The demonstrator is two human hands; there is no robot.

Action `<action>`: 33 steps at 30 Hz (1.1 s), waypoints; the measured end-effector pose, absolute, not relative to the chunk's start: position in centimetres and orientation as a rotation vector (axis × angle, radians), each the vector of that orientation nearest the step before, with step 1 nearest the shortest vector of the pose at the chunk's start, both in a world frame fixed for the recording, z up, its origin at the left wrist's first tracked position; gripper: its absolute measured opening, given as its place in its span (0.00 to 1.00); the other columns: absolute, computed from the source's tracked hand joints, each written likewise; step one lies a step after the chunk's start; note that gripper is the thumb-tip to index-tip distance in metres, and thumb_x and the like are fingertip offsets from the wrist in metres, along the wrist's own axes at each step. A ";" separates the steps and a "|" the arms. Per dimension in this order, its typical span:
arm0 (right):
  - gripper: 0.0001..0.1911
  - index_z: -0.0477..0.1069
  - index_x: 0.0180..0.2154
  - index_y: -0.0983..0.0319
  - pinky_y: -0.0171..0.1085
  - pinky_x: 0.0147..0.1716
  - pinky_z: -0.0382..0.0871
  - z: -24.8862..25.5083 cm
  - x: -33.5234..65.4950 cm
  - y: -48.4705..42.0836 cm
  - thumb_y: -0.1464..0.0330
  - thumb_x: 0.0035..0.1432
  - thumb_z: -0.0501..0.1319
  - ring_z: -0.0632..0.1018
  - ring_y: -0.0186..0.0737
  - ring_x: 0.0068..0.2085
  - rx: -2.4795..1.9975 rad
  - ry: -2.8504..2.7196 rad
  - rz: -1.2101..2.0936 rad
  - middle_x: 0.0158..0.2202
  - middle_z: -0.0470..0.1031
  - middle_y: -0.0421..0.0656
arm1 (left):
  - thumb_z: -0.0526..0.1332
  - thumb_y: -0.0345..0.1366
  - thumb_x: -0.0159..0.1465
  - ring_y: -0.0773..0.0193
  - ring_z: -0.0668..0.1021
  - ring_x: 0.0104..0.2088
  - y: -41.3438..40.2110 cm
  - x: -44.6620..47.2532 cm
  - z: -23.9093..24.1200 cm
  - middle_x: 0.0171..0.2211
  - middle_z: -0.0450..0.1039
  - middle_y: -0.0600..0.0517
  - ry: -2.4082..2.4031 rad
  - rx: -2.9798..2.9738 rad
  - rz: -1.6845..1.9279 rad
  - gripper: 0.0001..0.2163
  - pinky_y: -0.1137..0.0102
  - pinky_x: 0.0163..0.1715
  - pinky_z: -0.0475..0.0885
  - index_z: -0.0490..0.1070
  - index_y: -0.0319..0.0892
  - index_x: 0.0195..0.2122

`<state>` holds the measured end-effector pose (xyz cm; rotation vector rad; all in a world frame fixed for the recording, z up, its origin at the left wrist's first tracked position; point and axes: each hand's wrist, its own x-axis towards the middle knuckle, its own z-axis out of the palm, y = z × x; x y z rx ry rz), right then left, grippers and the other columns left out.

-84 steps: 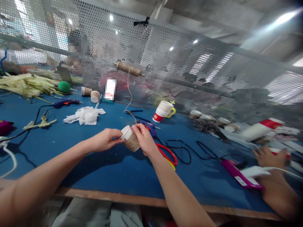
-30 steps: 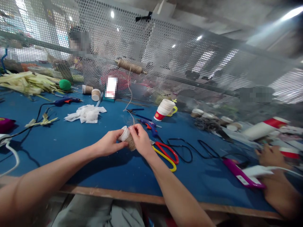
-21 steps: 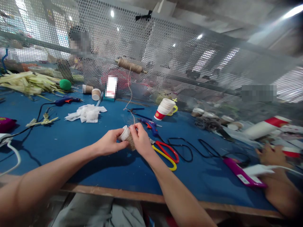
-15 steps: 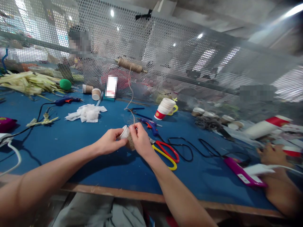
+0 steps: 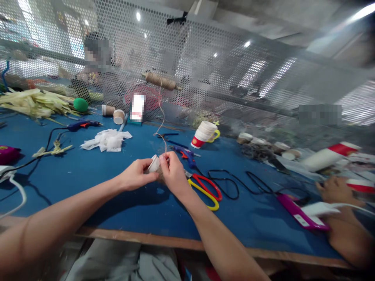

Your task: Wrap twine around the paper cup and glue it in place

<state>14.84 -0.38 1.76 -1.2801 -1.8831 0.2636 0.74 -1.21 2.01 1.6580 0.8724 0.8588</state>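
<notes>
A small white paper cup, partly wound with brown twine, is held over the blue table. My left hand is closed on its rim side. My right hand is wrapped over the wound part and pinches the twine strand at the cup. The strand runs up to a twine spool fixed on the perforated metal screen. Most of the cup's body is hidden behind my right hand.
Red-and-yellow scissors and a blue glue gun lie just right of my hands, with a black cable beyond. White fabric scraps, another glue gun, stacked cups sit farther back. Another person's hand works at right.
Both hands have stayed on the cup and shifted slightly left and away. My right hand now covers more of the wound part, and the cup has turned a little.
</notes>
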 end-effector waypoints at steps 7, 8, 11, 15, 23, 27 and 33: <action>0.07 0.55 0.28 0.61 0.37 0.34 0.61 1.7 14.5 -0.7 0.66 0.56 0.46 0.66 0.37 0.32 -1.186 -1.935 0.216 0.30 0.62 0.44 | 0.56 0.35 0.50 0.70 0.65 0.24 -1.1 1.0 1.8 0.23 0.63 0.55 0.853 1.576 0.910 0.09 0.75 0.25 0.61 0.65 0.35 0.30; 0.07 0.56 0.28 0.61 0.37 0.34 0.61 1.7 14.5 -0.8 0.66 0.57 0.46 0.66 0.37 0.33 -1.180 -1.937 0.228 0.30 0.62 0.44 | 0.56 0.35 0.50 0.71 0.64 0.24 -1.1 1.0 1.8 0.23 0.63 0.55 0.856 1.579 0.918 0.09 0.76 0.25 0.61 0.65 0.35 0.30; 0.07 0.57 0.30 0.62 0.37 0.35 0.61 1.9 14.6 -0.7 0.65 0.56 0.47 0.67 0.37 0.33 -1.183 -1.916 0.328 0.31 0.63 0.44 | 0.55 0.33 0.49 0.72 0.62 0.23 -1.1 1.1 1.7 0.22 0.60 0.57 0.890 1.610 0.930 0.09 0.76 0.23 0.60 0.64 0.34 0.30; 0.10 0.60 0.32 0.62 0.36 0.35 0.63 2.4 15.2 -0.2 0.61 0.55 0.48 0.69 0.36 0.33 -1.208 -1.771 0.668 0.31 0.66 0.42 | 0.55 0.31 0.48 0.72 0.61 0.23 -1.4 1.1 1.7 0.22 0.59 0.57 0.884 1.694 0.920 0.09 0.77 0.23 0.59 0.64 0.34 0.31; 0.13 0.64 0.30 0.63 0.33 0.31 0.61 2.9 15.4 -0.2 0.59 0.52 0.52 0.68 0.32 0.29 -1.216 -1.583 1.099 0.27 0.67 0.39 | 0.56 0.32 0.49 0.69 0.66 0.26 -1.4 0.9 1.5 0.25 0.64 0.54 0.790 1.704 0.909 0.12 0.75 0.28 0.62 0.66 0.33 0.35; 0.12 0.64 0.31 0.63 0.33 0.32 0.60 3.0 15.1 -0.6 0.60 0.53 0.52 0.68 0.32 0.30 -1.221 -1.643 1.037 0.28 0.68 0.39 | 0.56 0.35 0.51 0.69 0.67 0.26 -1.1 0.8 1.6 0.25 0.65 0.53 0.777 1.554 0.910 0.11 0.74 0.29 0.62 0.67 0.33 0.32; 0.13 0.65 0.32 0.63 0.34 0.34 0.61 3.4 14.9 -1.0 0.60 0.55 0.49 0.69 0.34 0.34 -1.235 -1.745 0.945 0.31 0.69 0.41 | 0.57 0.43 0.51 0.72 0.61 0.22 -0.7 0.6 1.7 0.19 0.59 0.56 0.896 1.463 0.935 0.14 0.75 0.24 0.57 0.68 0.33 0.25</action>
